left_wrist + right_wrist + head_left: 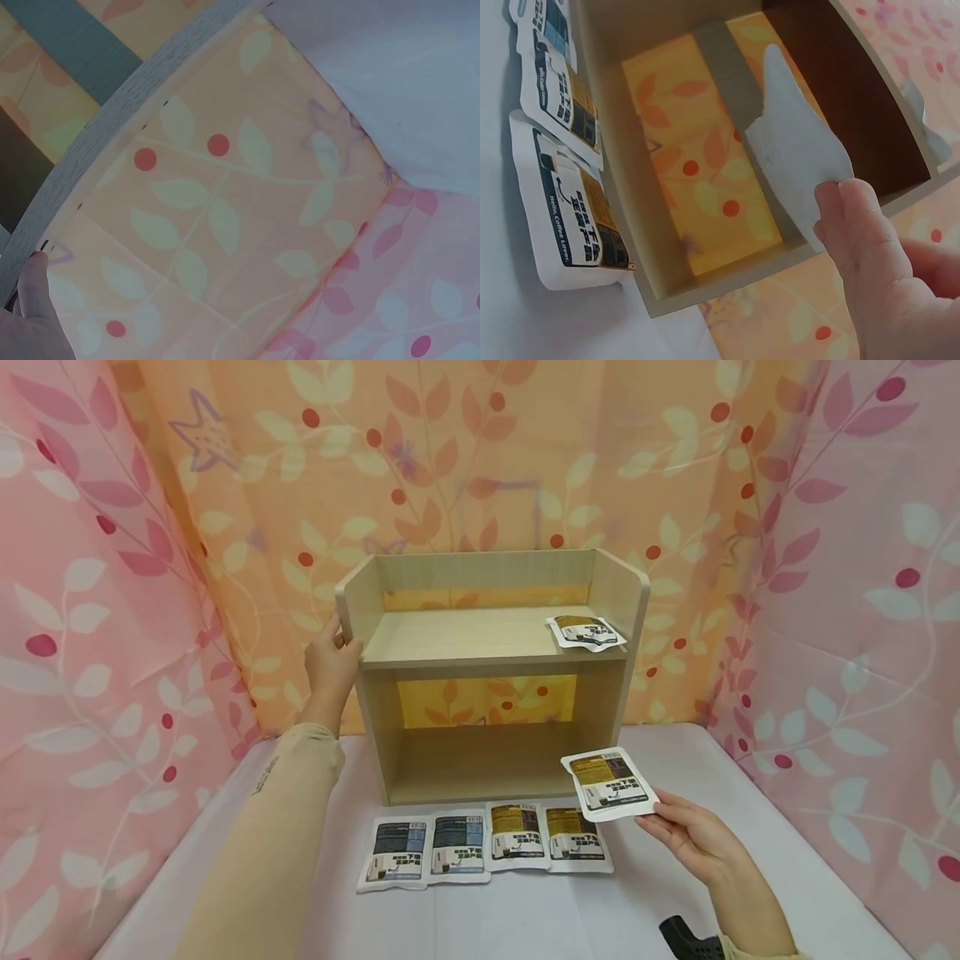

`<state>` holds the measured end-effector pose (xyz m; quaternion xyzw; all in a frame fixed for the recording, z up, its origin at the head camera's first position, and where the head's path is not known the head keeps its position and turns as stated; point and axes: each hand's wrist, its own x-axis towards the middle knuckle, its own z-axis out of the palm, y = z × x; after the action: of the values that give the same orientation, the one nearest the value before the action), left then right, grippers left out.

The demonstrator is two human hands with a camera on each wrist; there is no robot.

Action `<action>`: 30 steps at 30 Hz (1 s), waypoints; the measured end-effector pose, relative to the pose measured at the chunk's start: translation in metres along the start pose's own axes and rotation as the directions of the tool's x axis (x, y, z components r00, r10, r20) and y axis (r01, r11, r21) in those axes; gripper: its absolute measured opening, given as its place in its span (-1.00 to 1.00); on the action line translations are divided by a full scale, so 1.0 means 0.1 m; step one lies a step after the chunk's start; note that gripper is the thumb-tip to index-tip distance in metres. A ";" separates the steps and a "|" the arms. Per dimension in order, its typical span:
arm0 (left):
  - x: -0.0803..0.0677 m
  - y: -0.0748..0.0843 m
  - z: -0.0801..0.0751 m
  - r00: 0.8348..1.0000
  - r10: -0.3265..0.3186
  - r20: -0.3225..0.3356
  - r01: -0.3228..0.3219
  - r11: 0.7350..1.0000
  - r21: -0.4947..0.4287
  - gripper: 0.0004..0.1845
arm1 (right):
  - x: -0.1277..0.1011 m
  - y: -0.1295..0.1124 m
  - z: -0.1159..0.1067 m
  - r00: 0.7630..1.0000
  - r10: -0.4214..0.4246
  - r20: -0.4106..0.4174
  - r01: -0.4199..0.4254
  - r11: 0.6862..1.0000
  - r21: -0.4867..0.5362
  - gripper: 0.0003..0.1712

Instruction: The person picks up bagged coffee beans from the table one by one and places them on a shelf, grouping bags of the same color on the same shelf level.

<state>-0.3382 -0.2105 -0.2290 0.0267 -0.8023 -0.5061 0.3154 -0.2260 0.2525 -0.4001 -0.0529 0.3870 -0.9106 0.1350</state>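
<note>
My right hand point(701, 835) pinches a white coffee packet point(609, 783) with a gold and dark label at its lower right corner. The packet hangs in the air before the right side of the wooden shelf point(495, 663); its plain white back faces the right wrist view. My left hand point(332, 664) grips the shelf's left side panel, its fingers partly hidden behind the panel. Another gold-labelled coffee packet point(587, 632) lies on the upper board, at the right end. In the left wrist view, part of the left hand point(34, 311) shows at the panel's edge.
In front of the shelf, several coffee packets lie in a row on the white tabletop point(510, 927): blue-labelled packets point(395, 852) on the left, gold-labelled packets point(517, 835) on the right. Floral curtains point(465, 460) enclose the back and both sides.
</note>
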 end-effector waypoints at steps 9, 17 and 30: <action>-0.01 0.01 -0.02 1.000 -0.006 0.003 0.006 1.000 -0.011 -0.38 | 0.02 0.01 0.07 1.000 0.004 -0.019 -0.004 1.000 -0.013 -0.64; -0.01 0.01 -0.01 1.000 -0.008 0.009 0.008 1.000 -0.020 -0.38 | 0.03 0.00 0.13 1.000 -0.004 -0.006 0.004 1.000 -0.009 -0.62; -0.01 0.01 -0.01 1.000 0.008 0.010 -0.008 1.000 -0.003 -0.40 | 0.07 -0.04 0.25 0.996 -0.033 0.082 0.033 0.999 0.004 -0.61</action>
<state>-0.3369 -0.2105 -0.2282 0.0204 -0.8030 -0.5063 0.3137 -0.2284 0.2358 -0.3798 -0.0964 0.3788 -0.9104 0.1357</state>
